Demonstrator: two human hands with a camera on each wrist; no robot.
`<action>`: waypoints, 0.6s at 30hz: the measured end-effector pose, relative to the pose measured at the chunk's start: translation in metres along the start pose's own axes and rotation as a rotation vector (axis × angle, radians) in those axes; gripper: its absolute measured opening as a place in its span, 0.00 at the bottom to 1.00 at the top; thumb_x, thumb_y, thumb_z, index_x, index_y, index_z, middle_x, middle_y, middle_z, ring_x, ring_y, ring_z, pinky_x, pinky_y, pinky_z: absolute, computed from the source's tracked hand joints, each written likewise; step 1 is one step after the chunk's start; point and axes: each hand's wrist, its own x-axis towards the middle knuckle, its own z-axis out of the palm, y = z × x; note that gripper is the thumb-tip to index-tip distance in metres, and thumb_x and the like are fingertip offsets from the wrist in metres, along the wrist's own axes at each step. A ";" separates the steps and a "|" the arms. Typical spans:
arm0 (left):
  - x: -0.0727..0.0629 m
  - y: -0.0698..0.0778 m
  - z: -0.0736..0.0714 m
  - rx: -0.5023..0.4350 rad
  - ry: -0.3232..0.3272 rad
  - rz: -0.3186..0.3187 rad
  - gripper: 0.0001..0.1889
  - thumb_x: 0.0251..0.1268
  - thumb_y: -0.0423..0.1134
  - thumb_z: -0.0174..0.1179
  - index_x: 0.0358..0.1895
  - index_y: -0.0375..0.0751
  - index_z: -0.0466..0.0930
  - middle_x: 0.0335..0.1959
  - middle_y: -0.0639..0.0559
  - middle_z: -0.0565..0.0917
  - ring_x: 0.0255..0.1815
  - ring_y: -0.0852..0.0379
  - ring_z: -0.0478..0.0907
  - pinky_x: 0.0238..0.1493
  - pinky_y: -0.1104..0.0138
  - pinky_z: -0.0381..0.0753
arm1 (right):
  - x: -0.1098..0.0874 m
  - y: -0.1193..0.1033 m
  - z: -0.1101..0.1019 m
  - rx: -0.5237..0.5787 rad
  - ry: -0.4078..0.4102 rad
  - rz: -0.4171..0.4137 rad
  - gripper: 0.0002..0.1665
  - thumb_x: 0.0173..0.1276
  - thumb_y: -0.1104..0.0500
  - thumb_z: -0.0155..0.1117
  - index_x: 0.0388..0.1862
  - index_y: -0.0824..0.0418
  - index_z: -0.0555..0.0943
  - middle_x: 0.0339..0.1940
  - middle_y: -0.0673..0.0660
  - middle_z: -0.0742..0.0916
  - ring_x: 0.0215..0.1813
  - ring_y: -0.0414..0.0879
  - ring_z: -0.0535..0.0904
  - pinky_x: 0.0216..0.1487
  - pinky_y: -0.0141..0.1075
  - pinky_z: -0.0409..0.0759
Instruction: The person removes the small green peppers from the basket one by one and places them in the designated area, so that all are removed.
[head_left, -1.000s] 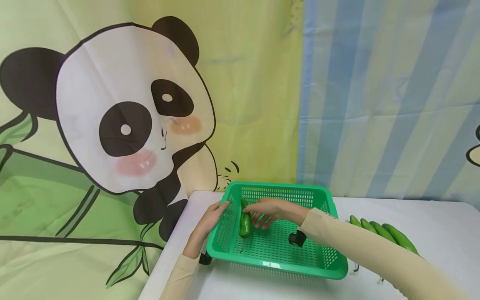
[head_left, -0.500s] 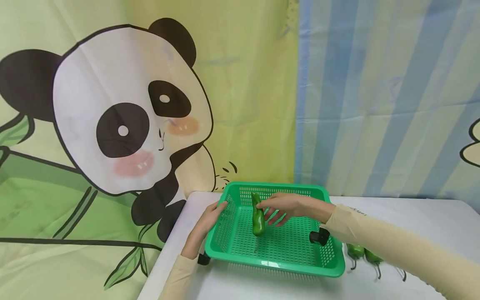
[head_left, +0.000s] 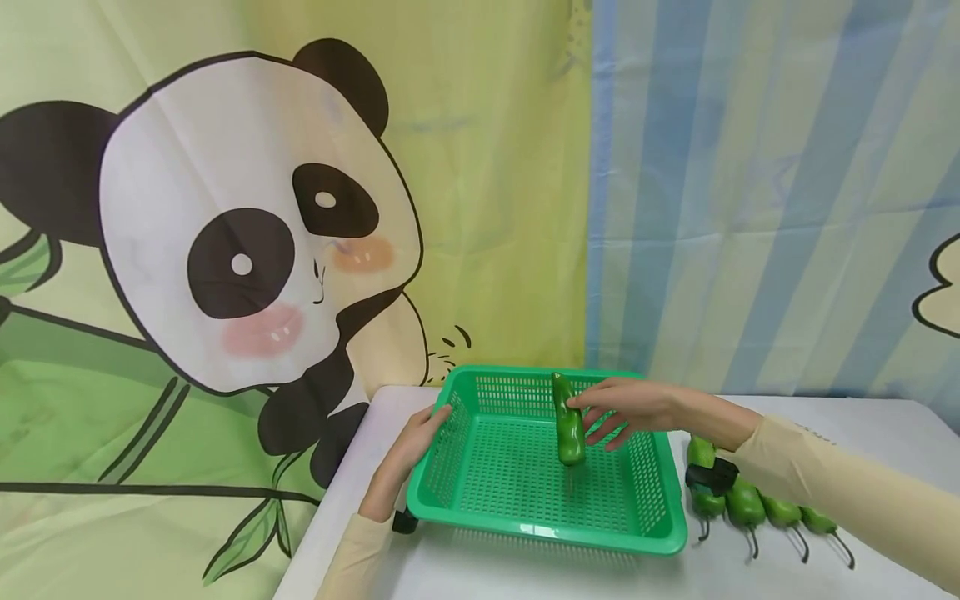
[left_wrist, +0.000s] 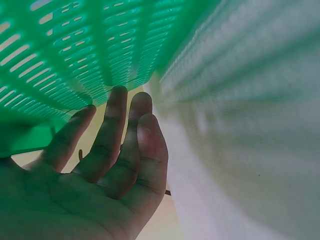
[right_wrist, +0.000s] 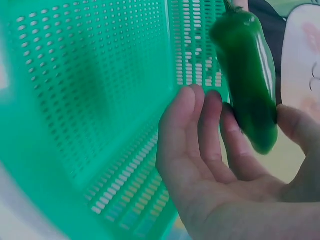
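Note:
My right hand [head_left: 630, 407] pinches a glossy green chili pepper [head_left: 569, 429] between thumb and fingertips. The pepper is above the right part of a green plastic basket [head_left: 540, 527], its stem pointing down toward me. In the right wrist view, the thumb presses one side of the pepper [right_wrist: 247, 80] near its tip, and the other fingers curve beside it. At the basket's left side, my left hand [head_left: 412, 439] holds the rim, thumb over the edge. The left wrist view has its fingers [left_wrist: 102, 140] spread along the outside of the slotted wall; the thumb is hidden there.
Several green peppers [head_left: 744, 504] lie in a row on the white table [head_left: 885, 433] right of the basket, stems toward me, partly covered by my right sleeve. Behind the table hangs a curtain [head_left: 510, 208] with a panda print.
My right hand has carried the pepper from the basket's left side to its right side. The left hand has stayed on the rim. More of the peppers in the row now show.

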 end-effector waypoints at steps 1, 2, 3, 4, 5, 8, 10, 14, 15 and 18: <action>0.000 0.000 0.000 0.002 -0.001 0.000 0.32 0.77 0.63 0.46 0.70 0.45 0.73 0.48 0.43 0.84 0.42 0.53 0.82 0.46 0.62 0.80 | -0.004 0.003 -0.004 0.005 -0.006 -0.001 0.32 0.75 0.44 0.60 0.67 0.64 0.72 0.52 0.62 0.81 0.52 0.58 0.86 0.51 0.50 0.85; 0.000 0.000 0.000 0.006 -0.003 0.002 0.32 0.77 0.63 0.46 0.70 0.45 0.72 0.48 0.42 0.84 0.42 0.53 0.82 0.46 0.62 0.80 | -0.007 0.005 -0.007 0.009 -0.010 -0.003 0.32 0.75 0.44 0.60 0.68 0.64 0.71 0.53 0.63 0.80 0.53 0.58 0.86 0.52 0.50 0.84; 0.001 -0.001 0.000 0.011 -0.004 0.004 0.32 0.77 0.63 0.46 0.71 0.45 0.72 0.48 0.42 0.84 0.42 0.53 0.82 0.46 0.62 0.80 | -0.011 0.008 -0.011 0.017 -0.018 -0.005 0.32 0.76 0.44 0.59 0.67 0.65 0.70 0.52 0.62 0.80 0.53 0.57 0.86 0.53 0.51 0.84; 0.001 -0.001 0.000 0.014 -0.007 0.006 0.32 0.78 0.63 0.45 0.71 0.44 0.72 0.49 0.41 0.84 0.42 0.53 0.82 0.46 0.62 0.80 | -0.014 0.011 -0.015 0.023 -0.024 -0.008 0.32 0.76 0.45 0.59 0.66 0.66 0.70 0.51 0.62 0.80 0.53 0.56 0.85 0.53 0.51 0.84; 0.000 -0.001 0.000 0.018 -0.012 0.009 0.31 0.78 0.62 0.45 0.71 0.44 0.71 0.49 0.40 0.84 0.42 0.52 0.82 0.45 0.62 0.80 | -0.018 0.014 -0.019 0.028 -0.032 -0.011 0.30 0.77 0.45 0.58 0.65 0.66 0.71 0.50 0.61 0.80 0.53 0.56 0.85 0.54 0.51 0.84; 0.000 -0.001 0.000 0.022 -0.021 0.012 0.30 0.80 0.59 0.44 0.72 0.43 0.71 0.49 0.39 0.84 0.41 0.52 0.82 0.43 0.62 0.80 | -0.029 0.022 -0.031 0.042 -0.058 -0.032 0.26 0.79 0.46 0.55 0.61 0.66 0.72 0.46 0.59 0.80 0.52 0.55 0.85 0.54 0.51 0.84; 0.000 0.000 0.000 0.018 -0.022 0.016 0.30 0.80 0.59 0.44 0.72 0.43 0.71 0.48 0.38 0.84 0.40 0.51 0.82 0.42 0.61 0.81 | -0.037 0.027 -0.039 0.056 -0.075 -0.048 0.23 0.80 0.47 0.53 0.58 0.64 0.72 0.45 0.58 0.80 0.51 0.53 0.84 0.54 0.50 0.83; -0.001 0.001 0.001 0.029 -0.002 0.020 0.31 0.79 0.60 0.45 0.71 0.43 0.72 0.51 0.40 0.84 0.44 0.51 0.82 0.49 0.59 0.80 | -0.052 0.036 -0.055 0.089 -0.114 -0.077 0.18 0.82 0.48 0.50 0.53 0.62 0.72 0.44 0.57 0.79 0.49 0.52 0.82 0.56 0.51 0.83; -0.002 0.001 0.001 0.030 0.002 0.021 0.31 0.79 0.61 0.45 0.71 0.43 0.72 0.52 0.41 0.84 0.46 0.51 0.82 0.51 0.57 0.80 | -0.057 0.038 -0.058 0.094 -0.118 -0.081 0.17 0.82 0.48 0.50 0.52 0.62 0.72 0.44 0.57 0.79 0.50 0.52 0.82 0.56 0.50 0.82; -0.002 0.001 0.001 0.037 0.011 0.022 0.31 0.79 0.60 0.46 0.71 0.41 0.72 0.55 0.41 0.83 0.49 0.51 0.81 0.56 0.54 0.78 | -0.068 0.046 -0.070 0.103 -0.141 -0.093 0.16 0.84 0.50 0.46 0.53 0.60 0.72 0.46 0.55 0.78 0.51 0.50 0.82 0.58 0.50 0.82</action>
